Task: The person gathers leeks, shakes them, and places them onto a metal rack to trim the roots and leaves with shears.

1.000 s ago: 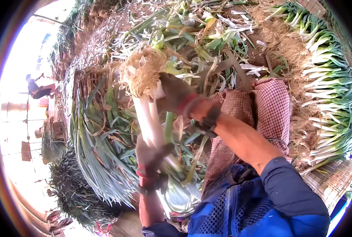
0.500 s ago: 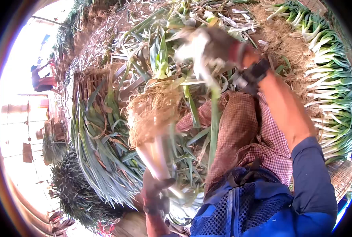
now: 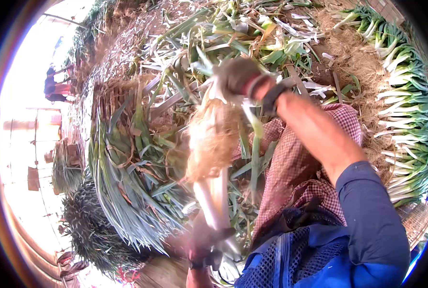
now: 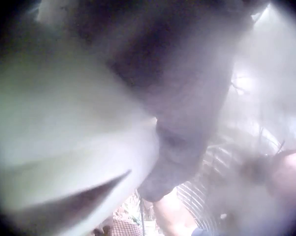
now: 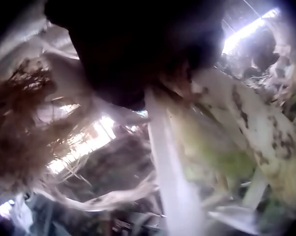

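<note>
Your left hand [image 3: 205, 235] is clamping its fingers round the white leek stalks [image 3: 212, 198]; the root tuft [image 3: 214, 139] is sitting beyond them, on the side toward your other hand. Your right hand [image 3: 238, 78] is gripping loose leaf strips [image 3: 255, 122], which are hanging below its fingers; how each fingertip is closing, you cannot tell through the blur. For a clean pull, you are probably best served by bracing the stalks firmly without crushing them, and drawing the strips away smoothly, clear of the roots. The left wrist view is showing what the head view blurs: a dark gap [image 4: 74, 201] running along the pale surface beside your left fingers. Only the right wrist view is revealing a brown-spotted leaf [image 5: 266, 128] just beside your right fingers.
</note>
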`<state>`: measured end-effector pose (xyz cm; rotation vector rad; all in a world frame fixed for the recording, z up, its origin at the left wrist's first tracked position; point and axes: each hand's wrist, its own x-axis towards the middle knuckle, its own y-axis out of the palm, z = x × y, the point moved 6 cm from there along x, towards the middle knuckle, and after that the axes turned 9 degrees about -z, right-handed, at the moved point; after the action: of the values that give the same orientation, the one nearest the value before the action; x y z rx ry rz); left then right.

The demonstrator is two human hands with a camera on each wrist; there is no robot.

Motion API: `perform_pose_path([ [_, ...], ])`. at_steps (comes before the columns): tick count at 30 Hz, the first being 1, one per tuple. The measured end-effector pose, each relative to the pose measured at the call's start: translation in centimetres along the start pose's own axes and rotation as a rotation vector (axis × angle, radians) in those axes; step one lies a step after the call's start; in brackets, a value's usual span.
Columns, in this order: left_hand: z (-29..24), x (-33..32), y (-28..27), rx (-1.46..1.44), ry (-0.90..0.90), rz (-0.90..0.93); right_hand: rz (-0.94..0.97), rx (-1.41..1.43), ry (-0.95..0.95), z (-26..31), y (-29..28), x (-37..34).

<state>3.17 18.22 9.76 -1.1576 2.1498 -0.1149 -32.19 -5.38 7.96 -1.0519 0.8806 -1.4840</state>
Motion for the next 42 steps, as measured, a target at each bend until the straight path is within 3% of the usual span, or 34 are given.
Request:
perform_pose_path([
  [1, 0.5, -0.3, 0.2, -0.001, -0.008, 0.006, -0.135, 0.218, 0.299, -5.0, -1.0, 1.5],
  [2, 1.0, -0.8, 0.2, -0.008, -0.014, 0.004, -0.315, 0.082, 0.289, -12.3, -1.1, 3.7],
  [4, 2.0, -1.4, 0.0, -0.031, -0.044, 0.000, -0.341, 0.024, 0.461, -20.7, -9.4, 3.3],
  [5, 2.6, -1.6, -0.2, -0.042, -0.067, -0.012, -0.382, -0.254, 0.185, -22.8, -9.3, 1.7],
  [6, 3.2, -1.6, -0.5, -0.054, -0.077, -0.032, -0.462, -0.213, 0.138, -22.4, -9.8, 1.4],
  [7, 4.1, -1.8, -0.9, -0.062, -0.085, -0.056, -0.306, 0.185, 0.448, -22.3, -9.3, 2.1],
  [9, 5.9, -1.8, -2.3, -0.103, -0.107, -0.133, -0.067, 0.307, 0.481, -12.7, -8.5, -2.3],
  [12, 8.3, -0.7, -5.1, -0.269, -0.184, -0.291, 0.522, 0.137, -0.193, -2.4, -3.3, -9.1],
  [13, 9.1, -0.2, -5.9, -0.345, -0.207, -0.347, 0.722, 0.073, -0.090, 2.7, -5.3, -11.5],
  [14, 9.6, 0.4, -6.8, -0.409, -0.224, -0.391, 0.879, 0.134, -0.198, 4.7, -4.6, -13.7],
  [17, 8.5, 0.9, -7.6, -0.522, -0.189, -0.477, 1.196, -0.094, -0.552, 7.2, -2.1, -17.1],
  [18, 7.7, 0.9, -7.6, -0.543, -0.163, -0.497, 1.074, -0.136, -0.511, 5.4, -2.9, -14.7],
  [21, 7.6, -0.2, -7.2, -0.591, -0.166, -0.445, 0.362, -0.131, -0.074, -4.1, -11.7, -2.4],
  [23, 8.7, 0.5, -7.4, -0.482, 0.069, -0.358, -0.079, -0.003, 0.160, -7.8, -17.7, 0.7],
  [25, 8.0, 0.4, -6.5, -0.515, 0.207, -0.289, -0.261, 0.156, 0.202, -8.1, -19.4, 1.5],
  [28, 7.6, -0.1, -4.8, -0.530, -0.101, -0.391, -0.086, 0.320, 0.097, 0.2, -11.1, 0.3],
  [29, 7.9, 0.0, -4.5, -0.326, -0.038, -0.396, -0.354, 0.382, -0.332, 1.8, -5.0, -0.8],
  [32, 8.5, 0.6, -3.5, 0.277, 0.163, -0.425, 0.406, 0.439, 0.048, 8.7, -0.9, -6.1],
  [34, 9.3, 0.7, -2.6, -0.107, -0.038, -0.289, 0.435, 0.610, 0.123, 8.5, 2.3, -6.4],
  [36, 11.5, 1.2, -1.7, -0.390, -0.105, -0.127, 0.169, 0.581, 0.117, 5.1, 2.6, -3.5],
  [37, 8.7, 1.3, -1.4, -0.382, -0.104, -0.026, 0.019, 0.534, 0.149, 2.1, 3.0, -1.5],
  [38, 7.1, 1.2, -1.2, -0.390, -0.120, -0.085, -0.127, 0.484, 0.185, -0.9, 3.4, 0.4],
  [39, 5.5, 1.0, -1.0, -0.397, -0.134, -0.143, -0.417, 0.491, 0.176, -6.7, 0.1, 1.8],
  [41, 7.4, 1.1, -1.7, -0.217, 0.015, -0.195, -0.374, 0.710, 0.658, -8.7, -6.4, -1.0],
  [42, 8.7, 1.1, -2.1, -0.126, 0.087, -0.215, -0.207, 0.605, 0.625, -8.3, -5.6, -1.5],
])
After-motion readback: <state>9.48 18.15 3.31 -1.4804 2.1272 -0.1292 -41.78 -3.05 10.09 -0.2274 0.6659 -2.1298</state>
